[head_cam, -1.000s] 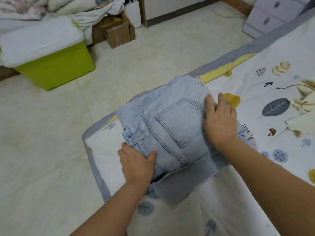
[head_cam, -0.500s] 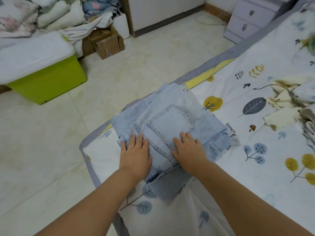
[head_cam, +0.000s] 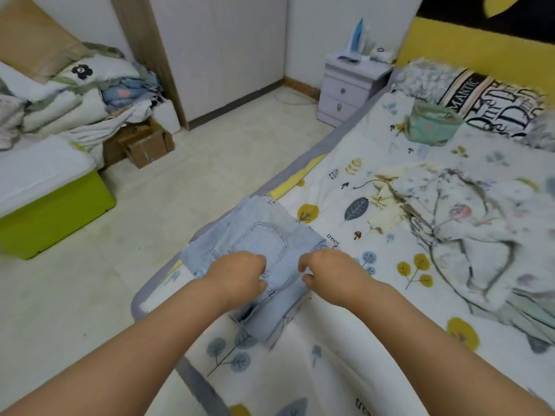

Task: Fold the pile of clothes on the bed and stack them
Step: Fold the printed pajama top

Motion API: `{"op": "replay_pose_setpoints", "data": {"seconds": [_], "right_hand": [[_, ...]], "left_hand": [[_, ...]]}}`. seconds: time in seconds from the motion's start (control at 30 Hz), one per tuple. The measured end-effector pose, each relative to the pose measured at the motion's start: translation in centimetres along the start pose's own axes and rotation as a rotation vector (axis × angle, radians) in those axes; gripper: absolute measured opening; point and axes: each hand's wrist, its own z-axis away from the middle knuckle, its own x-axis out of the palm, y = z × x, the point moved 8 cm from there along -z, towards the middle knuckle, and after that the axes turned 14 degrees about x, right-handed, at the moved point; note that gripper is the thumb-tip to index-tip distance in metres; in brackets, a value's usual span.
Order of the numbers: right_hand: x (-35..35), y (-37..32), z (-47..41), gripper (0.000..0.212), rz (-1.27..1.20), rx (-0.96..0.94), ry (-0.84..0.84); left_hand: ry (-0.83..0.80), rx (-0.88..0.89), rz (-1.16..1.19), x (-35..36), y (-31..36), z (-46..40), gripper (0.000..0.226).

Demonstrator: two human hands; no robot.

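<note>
A bed (head_cam: pixel 390 340) with a white leaf-and-tree print cover fills the right side, running from near to far. Loose unfolded clothes (head_cam: pixel 456 232) lie crumpled on it at right, well apart from the hands. Folded light-blue jeans (head_cam: pixel 264 235) sit on the bed's near left corner, back pocket up. Over their near edge, the left hand (head_cam: pixel 237 274) and right hand (head_cam: pixel 330 274) hang side by side, fingers curled; whether they grip the denim cannot be told.
</note>
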Motion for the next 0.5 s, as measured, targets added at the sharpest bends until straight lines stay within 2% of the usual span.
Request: {"op": "replay_pose_setpoints", "data": {"seconds": [0.23, 0.5], "right_hand": [[-4.8, 5.2, 9.1, 0.030, 0.019, 0.160, -0.018], [-6.6, 14.4, 17.1, 0.032, -0.017, 0.359, -0.077]], "left_hand": [[-0.097, 0.147, -0.049, -4.1, 8.9, 1.3, 0.037], [-0.105, 0.296, -0.133, -5.9, 19.8, -0.4, 0.039]]}}
